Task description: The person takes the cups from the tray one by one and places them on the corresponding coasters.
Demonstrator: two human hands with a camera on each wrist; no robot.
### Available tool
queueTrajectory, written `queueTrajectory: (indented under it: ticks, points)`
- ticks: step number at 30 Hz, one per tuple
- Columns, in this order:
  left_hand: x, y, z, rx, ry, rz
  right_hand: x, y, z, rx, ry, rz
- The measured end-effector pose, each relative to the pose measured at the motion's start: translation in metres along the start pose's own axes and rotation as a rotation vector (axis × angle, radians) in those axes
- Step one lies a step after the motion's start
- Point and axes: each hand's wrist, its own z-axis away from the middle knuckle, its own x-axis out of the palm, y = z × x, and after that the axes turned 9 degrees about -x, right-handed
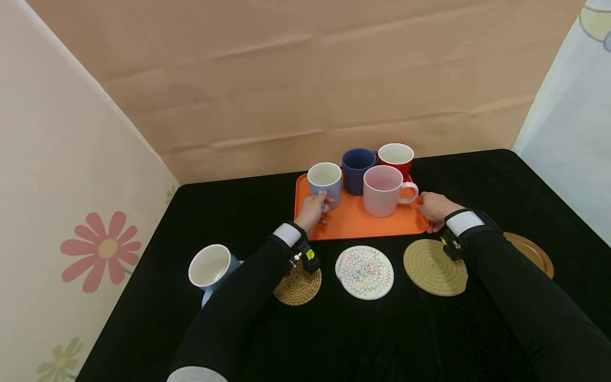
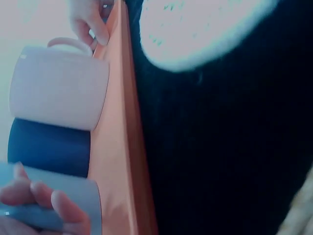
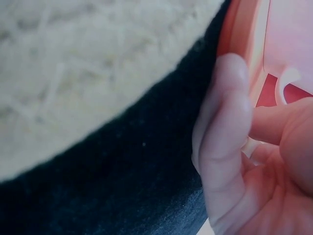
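Note:
An orange tray (image 1: 353,228) bears several mugs. My left hand (image 1: 312,209) holds the handle of a light blue mug (image 1: 335,192) at the tray's left end; in the left wrist view its fingers (image 2: 66,208) curl at that mug's side. My right hand (image 1: 435,208) grips the tray's right edge, thumb above and fingers along the outside of the rim (image 3: 239,34). Just left of it a pink mug (image 1: 381,199) stands upright, its handle pointing towards that hand. Behind are a navy mug (image 1: 353,183) and a partly hidden red mug (image 1: 406,167).
Another light blue mug (image 1: 211,265) stands left of my left forearm. In front of the tray lie a brown woven coaster (image 1: 303,289), a white patterned coaster (image 1: 365,271) and a straw coaster (image 1: 431,268). My right sleeve partly covers a wooden round (image 1: 537,254). Walls border the black table (image 1: 229,207).

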Motion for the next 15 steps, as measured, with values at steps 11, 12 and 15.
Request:
queueTrajectory:
  ticks: [11,12,15]
  points:
    - [-0.0047,0.0003,-0.0088,-0.093,-0.249,0.194,0.0022,-0.0010,-0.0012,0.001,0.002,-0.025]
    - [-0.0043,-0.0005,-0.0092,-0.090,-0.259,0.208,0.0020,-0.0013,-0.0009,0.001,0.002,-0.027]
    - [-0.0025,-0.0028,-0.0088,-0.065,-0.257,0.231,0.0011,-0.0012,-0.0004,0.000,0.001,-0.027]
